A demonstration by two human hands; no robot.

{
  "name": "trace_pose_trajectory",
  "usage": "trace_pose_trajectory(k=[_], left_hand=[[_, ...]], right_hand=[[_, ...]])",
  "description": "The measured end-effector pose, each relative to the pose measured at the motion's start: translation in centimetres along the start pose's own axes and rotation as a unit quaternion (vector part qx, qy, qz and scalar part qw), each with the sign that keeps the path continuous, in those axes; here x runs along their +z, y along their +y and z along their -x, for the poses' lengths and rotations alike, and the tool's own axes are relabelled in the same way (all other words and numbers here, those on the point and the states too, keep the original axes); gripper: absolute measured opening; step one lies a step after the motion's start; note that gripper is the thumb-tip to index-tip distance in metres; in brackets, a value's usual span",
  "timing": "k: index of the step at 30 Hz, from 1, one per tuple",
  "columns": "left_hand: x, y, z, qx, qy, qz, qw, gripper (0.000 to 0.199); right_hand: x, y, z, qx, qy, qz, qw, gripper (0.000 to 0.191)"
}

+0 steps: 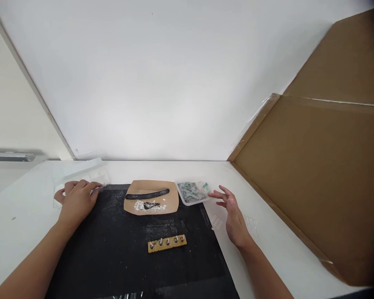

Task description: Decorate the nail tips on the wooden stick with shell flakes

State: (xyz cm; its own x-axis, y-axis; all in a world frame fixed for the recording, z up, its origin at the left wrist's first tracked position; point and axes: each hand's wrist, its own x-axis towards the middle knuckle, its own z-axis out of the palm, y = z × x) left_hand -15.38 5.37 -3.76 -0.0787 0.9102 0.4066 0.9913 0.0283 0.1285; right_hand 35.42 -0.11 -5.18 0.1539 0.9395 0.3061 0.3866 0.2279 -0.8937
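My left hand (77, 201) is at the far left edge of the black mat, its fingers bent and closed around a small, thin, silvery thing (99, 188) whose kind I cannot make out. Beneath and behind that hand lies a clear plastic container (93, 169). My right hand (235, 218) hovers over the white table at the right, fingers apart and holding nothing. Its fingertips are close to a clear plastic tray (191, 202) of small greenish and clear packets. On the mat is a yellow strip (167, 244) with several upright metal posts with pale tips.
A brown cardboard tray (171, 199) at the mat's back holds a black curved strip (148, 194) and white fragments (140, 205). The black mat (112, 249) covers the white table's middle. Cardboard panels (324, 166) stand at right, with a white wall (162, 83) behind.
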Motion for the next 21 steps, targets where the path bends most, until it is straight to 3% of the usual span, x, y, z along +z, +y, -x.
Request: trace_pose_trajectory(k=[7, 13, 18, 21], left_hand=[[-0.1, -1.0, 0.5, 0.032, -0.047, 0.028, 0.998, 0.037], [-2.4, -0.9, 1.2, 0.113, -0.092, 0.056, 0.988, 0.03], [-4.1, -0.8, 1.6, 0.177, -0.172, 0.124, 0.961, 0.047], [-4.4, -0.8, 1.6, 0.173, -0.16, 0.164, 0.958, 0.042]], right_hand=[[-0.1, 0.3, -0.3, 0.004, 0.01, 0.024, 1.0, 0.062], [-0.2, 0.9, -0.3, 0.003, 0.012, 0.028, 1.0, 0.062], [-0.3, 1.3, -0.4, -0.002, 0.011, 0.03, 0.999, 0.062], [-0.2, 1.3, -0.4, 0.001, 0.016, 0.048, 0.999, 0.062]])
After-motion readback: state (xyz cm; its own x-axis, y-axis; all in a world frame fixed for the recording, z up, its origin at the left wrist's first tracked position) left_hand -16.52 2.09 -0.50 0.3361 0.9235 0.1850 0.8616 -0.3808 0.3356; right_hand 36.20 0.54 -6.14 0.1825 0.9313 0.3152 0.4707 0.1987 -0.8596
